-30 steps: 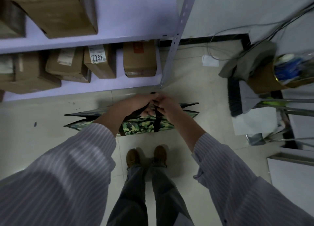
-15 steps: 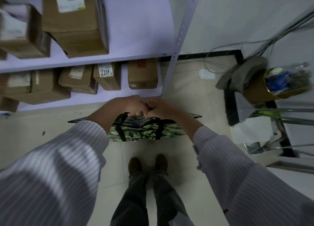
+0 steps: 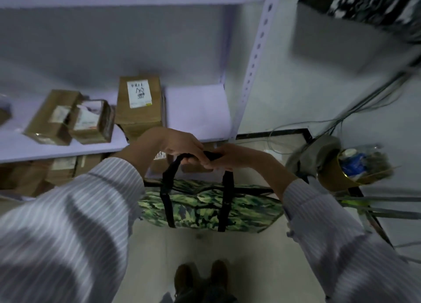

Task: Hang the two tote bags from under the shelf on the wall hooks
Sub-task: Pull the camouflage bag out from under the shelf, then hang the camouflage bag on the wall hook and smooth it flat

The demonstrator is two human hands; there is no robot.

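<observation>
A green camouflage tote bag point(image 3: 200, 208) with black straps point(image 3: 168, 177) hangs in front of me, off the floor. My left hand point(image 3: 175, 145) and my right hand point(image 3: 234, 157) sit side by side, both closed around the black handles above the bag. At the top right a dark patterned bag point(image 3: 373, 2) hangs against the wall, cut off by the frame edge; I cannot make out a hook. The bag's left end is hidden behind my left sleeve.
A white metal shelf point(image 3: 196, 111) with several cardboard boxes point(image 3: 139, 102) stands ahead and left, its perforated upright point(image 3: 252, 61) just beyond my hands. Cables point(image 3: 341, 118) run down the right wall. A broom and a bin point(image 3: 355, 168) stand at right. My shoes point(image 3: 200, 277) are below.
Both hands have lifted the camouflage bag off the floor by its handles, and my view has tilted up, bringing an upper shelf and the wall at right into sight.
</observation>
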